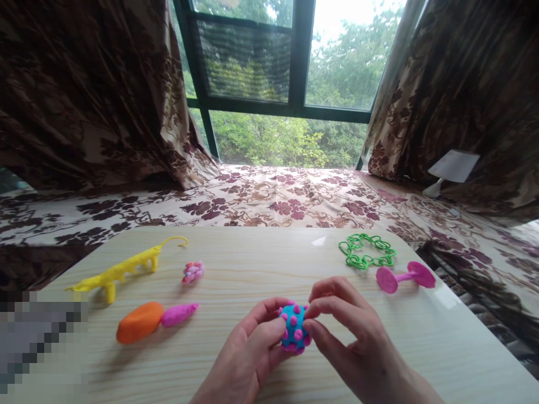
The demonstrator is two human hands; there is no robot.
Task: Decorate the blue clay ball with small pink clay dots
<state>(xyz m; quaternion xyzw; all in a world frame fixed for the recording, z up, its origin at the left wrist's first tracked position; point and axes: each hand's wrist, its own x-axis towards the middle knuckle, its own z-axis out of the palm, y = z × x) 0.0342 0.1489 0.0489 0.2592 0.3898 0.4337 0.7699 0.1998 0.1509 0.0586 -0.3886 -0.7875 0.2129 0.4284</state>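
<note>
A small blue clay ball [288, 339] dotted with pink bumps is held above the table, near its front. My left hand [248, 350] is closed round the ball's left side, thumb on the near face and fingers behind it. From the right, my right hand [357, 336] touches the ball with thumb and forefinger pinched at a pink clay bump on its right edge. Its fingertips partly hide that bump. The back of the ball is hidden.
The pale wooden table [252, 264] bears a yellow clay shape [126, 266], a small pink-and-orange clay cluster [192, 272], an orange-and-magenta clay shape [141, 322], a green clay chain [389, 255] and a pink dumbbell shape [386, 280]. A white lamp [453, 165] stands behind, right.
</note>
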